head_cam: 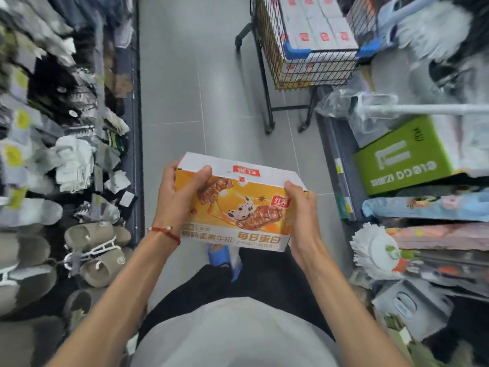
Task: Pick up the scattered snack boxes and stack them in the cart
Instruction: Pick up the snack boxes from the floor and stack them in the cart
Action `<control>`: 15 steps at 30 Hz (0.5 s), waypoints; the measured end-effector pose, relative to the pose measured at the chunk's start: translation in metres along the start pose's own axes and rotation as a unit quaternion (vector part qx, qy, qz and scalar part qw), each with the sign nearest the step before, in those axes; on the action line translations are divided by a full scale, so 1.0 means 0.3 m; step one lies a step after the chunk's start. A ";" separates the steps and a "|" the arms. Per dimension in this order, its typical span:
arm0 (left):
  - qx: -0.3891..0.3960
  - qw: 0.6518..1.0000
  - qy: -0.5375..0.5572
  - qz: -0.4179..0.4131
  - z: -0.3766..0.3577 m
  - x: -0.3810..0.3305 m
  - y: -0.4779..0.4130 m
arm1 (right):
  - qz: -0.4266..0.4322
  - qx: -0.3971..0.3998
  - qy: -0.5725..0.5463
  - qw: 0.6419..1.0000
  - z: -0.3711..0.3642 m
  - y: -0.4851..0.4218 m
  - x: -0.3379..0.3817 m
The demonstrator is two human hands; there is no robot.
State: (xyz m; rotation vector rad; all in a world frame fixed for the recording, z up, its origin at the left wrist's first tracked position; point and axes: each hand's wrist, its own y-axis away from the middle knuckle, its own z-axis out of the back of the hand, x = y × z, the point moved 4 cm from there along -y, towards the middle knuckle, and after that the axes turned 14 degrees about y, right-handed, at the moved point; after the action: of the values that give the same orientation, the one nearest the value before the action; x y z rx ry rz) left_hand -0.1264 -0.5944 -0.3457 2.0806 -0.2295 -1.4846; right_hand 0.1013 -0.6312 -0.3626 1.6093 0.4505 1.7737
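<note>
While both hands grip it at chest height above the grey tiled floor (pixel 185 75), the snack box (pixel 239 205) sits level between them, its orange face with pictured bars turned toward the camera and its print upside down. From the head view, the left hand (pixel 177 200) clasps the box's left end, thumb laid over the front face and the fingers wrapped behind the edge. The right hand (pixel 301 218) clamps the right end the same way, thumb pressing the top corner. A red string bracelet (pixel 165 232) circles the left wrist. Ahead and to the right stands the wire cart (pixel 304 72) (blue corner guards on its rim), already holding white boxes (pixel 321 27) packed in rows. Slippers (pixel 98 250) and socks crowd the left shelf; a green carton (pixel 404 157) and a mop head (pixel 370 250) lie on the right.
</note>
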 end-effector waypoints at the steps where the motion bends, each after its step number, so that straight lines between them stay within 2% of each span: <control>1: 0.006 1.000 -0.002 0.001 -0.021 -0.029 -0.049 | 0.000 -0.006 -0.006 1.000 -0.013 -0.035 0.036; 15: 0.038 0.997 -0.070 0.013 -0.449 -0.453 -0.776 | 0.030 -0.041 -0.125 0.991 -0.125 -0.628 0.593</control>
State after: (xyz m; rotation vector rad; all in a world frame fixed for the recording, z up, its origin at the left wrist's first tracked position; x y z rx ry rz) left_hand -0.0962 -0.2949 -0.3299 2.0260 -0.3694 -1.6305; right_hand 0.1145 -0.3697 -0.3650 1.7730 0.2122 1.5845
